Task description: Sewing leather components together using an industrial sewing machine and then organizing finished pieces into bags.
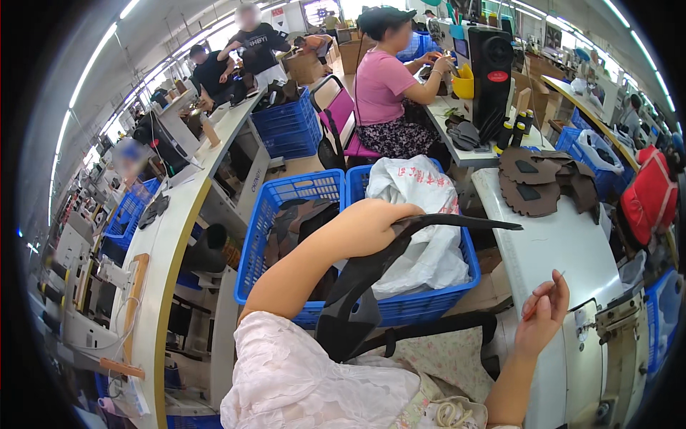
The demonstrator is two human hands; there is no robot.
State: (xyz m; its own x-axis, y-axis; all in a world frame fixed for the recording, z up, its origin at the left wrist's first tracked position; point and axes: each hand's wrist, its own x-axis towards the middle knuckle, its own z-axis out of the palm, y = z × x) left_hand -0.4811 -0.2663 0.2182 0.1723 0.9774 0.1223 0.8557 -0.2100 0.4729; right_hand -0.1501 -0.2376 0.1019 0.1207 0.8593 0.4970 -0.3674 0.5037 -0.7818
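Note:
My left hand (pixel 371 227) is closed around a long dark cut piece of leather-like material (pixel 357 300) that hangs down over my lap, its thin pointed end sticking out to the right. It hovers over two blue plastic baskets (pixel 286 193). My right hand (pixel 544 309) rests at the edge of a white sewing table (pixel 550 250), pinching a thin small stick-like tool (pixel 543 294) between its fingers.
A white plastic bag (pixel 418 214) fills the right basket; dark pieces lie in the left one. Brown cut pieces (pixel 543 182) are stacked at the table's far end. A person in a pink shirt (pixel 386 86) sits ahead at another sewing machine. A long workbench (pixel 179 229) runs on the left.

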